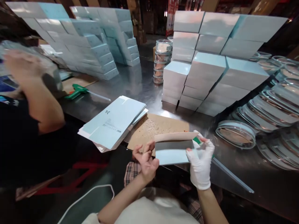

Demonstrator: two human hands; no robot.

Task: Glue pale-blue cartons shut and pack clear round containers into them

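Between my two hands is a white cardboard box, partly folded, with its grey inside showing through the open side. My bare left hand grips the box's left end, fingers bent around the edge. My right hand, in a white glove with bare fingertips, pinches the right end. Behind that hand shows a bit of green, and a clear glue stick runs out to the right. Under the box lies a brown cardboard sheet with crumbly residue. A stack of flat white box blanks rests left of it.
Stacked white boxes stand ahead, and more stacks rise at back left. Round glass containers crowd the right side; others form a column. A green glue gun lies near another person's arm.
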